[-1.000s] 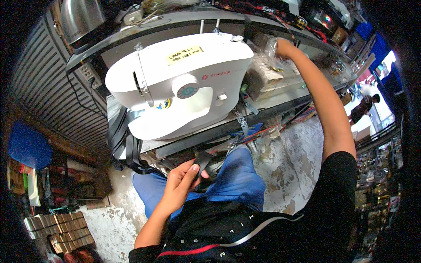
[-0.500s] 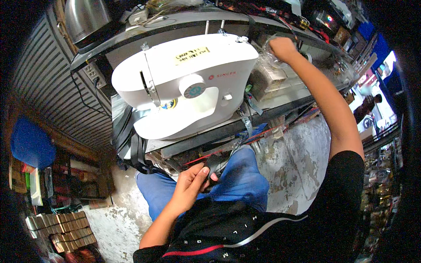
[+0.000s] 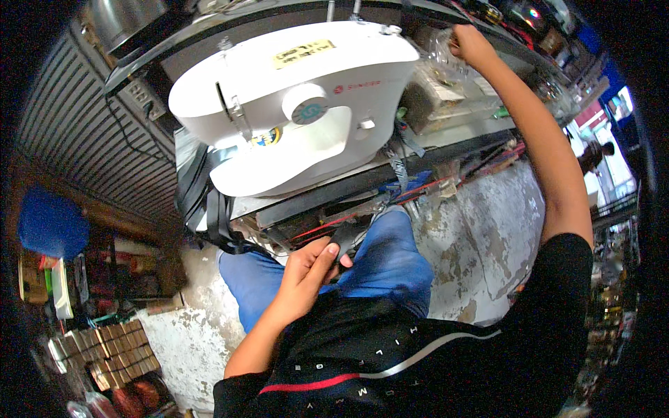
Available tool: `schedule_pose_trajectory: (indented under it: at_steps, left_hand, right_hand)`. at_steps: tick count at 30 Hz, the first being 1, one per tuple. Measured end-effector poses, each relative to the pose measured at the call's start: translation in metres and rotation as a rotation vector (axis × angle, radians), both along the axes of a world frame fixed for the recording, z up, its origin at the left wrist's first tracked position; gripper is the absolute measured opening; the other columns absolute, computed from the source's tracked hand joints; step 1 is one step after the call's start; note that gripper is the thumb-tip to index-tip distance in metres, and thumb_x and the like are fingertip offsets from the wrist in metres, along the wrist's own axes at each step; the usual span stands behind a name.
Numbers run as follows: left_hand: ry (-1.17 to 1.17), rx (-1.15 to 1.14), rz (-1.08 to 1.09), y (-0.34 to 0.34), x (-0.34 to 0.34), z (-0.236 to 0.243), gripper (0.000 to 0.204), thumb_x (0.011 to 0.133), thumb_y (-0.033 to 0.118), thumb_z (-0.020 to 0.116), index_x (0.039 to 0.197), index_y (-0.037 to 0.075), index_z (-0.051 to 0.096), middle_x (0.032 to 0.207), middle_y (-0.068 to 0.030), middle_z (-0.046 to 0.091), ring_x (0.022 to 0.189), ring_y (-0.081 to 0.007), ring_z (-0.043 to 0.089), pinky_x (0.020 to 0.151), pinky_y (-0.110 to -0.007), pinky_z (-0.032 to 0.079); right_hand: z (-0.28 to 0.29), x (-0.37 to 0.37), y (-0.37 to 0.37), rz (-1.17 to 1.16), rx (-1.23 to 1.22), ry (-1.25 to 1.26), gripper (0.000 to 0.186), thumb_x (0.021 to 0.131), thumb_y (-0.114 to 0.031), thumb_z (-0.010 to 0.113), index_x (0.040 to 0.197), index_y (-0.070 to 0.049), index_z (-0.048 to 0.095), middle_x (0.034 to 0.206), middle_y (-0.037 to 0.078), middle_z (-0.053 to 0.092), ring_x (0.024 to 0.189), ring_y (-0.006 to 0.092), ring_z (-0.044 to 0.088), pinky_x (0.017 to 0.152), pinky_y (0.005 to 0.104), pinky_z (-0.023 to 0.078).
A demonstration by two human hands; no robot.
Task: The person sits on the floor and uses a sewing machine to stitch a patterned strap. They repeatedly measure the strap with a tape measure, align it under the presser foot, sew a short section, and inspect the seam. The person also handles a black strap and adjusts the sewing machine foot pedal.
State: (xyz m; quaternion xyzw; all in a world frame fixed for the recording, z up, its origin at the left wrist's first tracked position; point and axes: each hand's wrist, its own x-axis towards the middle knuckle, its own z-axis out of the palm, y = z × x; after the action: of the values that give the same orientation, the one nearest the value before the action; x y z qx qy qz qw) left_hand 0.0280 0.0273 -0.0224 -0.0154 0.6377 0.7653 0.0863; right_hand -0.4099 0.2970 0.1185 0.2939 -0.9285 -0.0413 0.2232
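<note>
My left hand [image 3: 311, 272] is closed over my lap, thumb pressed onto a dark strap [image 3: 343, 238] that sticks up past the fingers; its lower part is hidden in the hand. My right arm reaches far to the right, where the closed right hand [image 3: 477, 47] grips a clear plastic bag [image 3: 446, 61] above the table. What the bag contains is too unclear to make out. Between my hands stands a white sewing machine [image 3: 293, 97] with a yellow label on top.
Black straps [image 3: 217, 219] hang off the table's left end beside the machine. A transparent-wrapped block [image 3: 433, 97] lies under the bag. Grey strips [image 3: 401, 164] dangle over the table's front edge [image 3: 453, 155]. A blue plastic thing [image 3: 52, 219] is at far left.
The view has shifted, so the machine sits higher in the picture. My right hand has moved a little rightward with the plastic bag. More of the dark strap shows above my left hand.
</note>
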Motion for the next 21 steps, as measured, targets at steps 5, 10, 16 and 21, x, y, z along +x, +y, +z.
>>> schedule_pose_trajectory:
  at_steps: [5, 10, 16, 21]
  left_hand:
    - [0.007, 0.015, -0.012, -0.011, 0.001, -0.001, 0.034, 0.099, 0.026, 0.039, 0.083, 0.003, 0.059, 0.056, 0.0048, 0.038, 0.051, -0.0039, 0.031, 0.048, -0.021, 0.025]
    - [0.004, 0.205, 0.054, -0.023, 0.003, 0.003, 0.036, 0.097, 0.028, 0.041, 0.080, 0.002, 0.058, 0.053, 0.0021, 0.043, 0.047, -0.0056, 0.040, 0.045, -0.020, 0.036]
    - [0.023, 0.248, 0.027, -0.034, 0.008, 0.015, 0.035, 0.097, 0.027, 0.042, 0.081, 0.001, 0.058, 0.056, -0.0004, 0.048, 0.048, -0.0072, 0.044, 0.048, -0.021, 0.042]
    - [0.008, 0.188, 0.036, -0.030, 0.005, 0.029, 0.034, 0.096, 0.027, 0.044, 0.077, 0.002, 0.059, 0.058, 0.0012, 0.049, 0.046, -0.0044, 0.036, 0.044, -0.020, 0.028]
  right_hand:
    - [-0.004, 0.026, -0.001, 0.059, -0.074, -0.270, 0.045, 0.064, -0.020, 0.074, 0.102, -0.001, 0.061, 0.094, 0.016, 0.064, 0.087, 0.0329, 0.062, 0.078, 0.0405, 0.048]
    - [-0.001, 0.063, 0.001, 0.257, -0.252, 0.201, 0.045, 0.074, -0.012, 0.069, 0.116, -0.002, 0.056, 0.100, 0.015, 0.064, 0.090, 0.0248, 0.063, 0.081, 0.0320, 0.048]
    - [-0.017, 0.200, -0.057, 0.399, -0.916, -0.766, 0.040, 0.080, -0.011, 0.066, 0.116, -0.003, 0.049, 0.092, 0.008, 0.063, 0.067, 0.0077, 0.060, 0.055, 0.0185, 0.044]
    - [-0.064, 0.307, -0.108, 0.425, -1.289, -1.528, 0.046, 0.079, -0.009, 0.062, 0.122, -0.002, 0.046, 0.092, 0.006, 0.061, 0.060, 0.0052, 0.052, 0.047, 0.0164, 0.039]
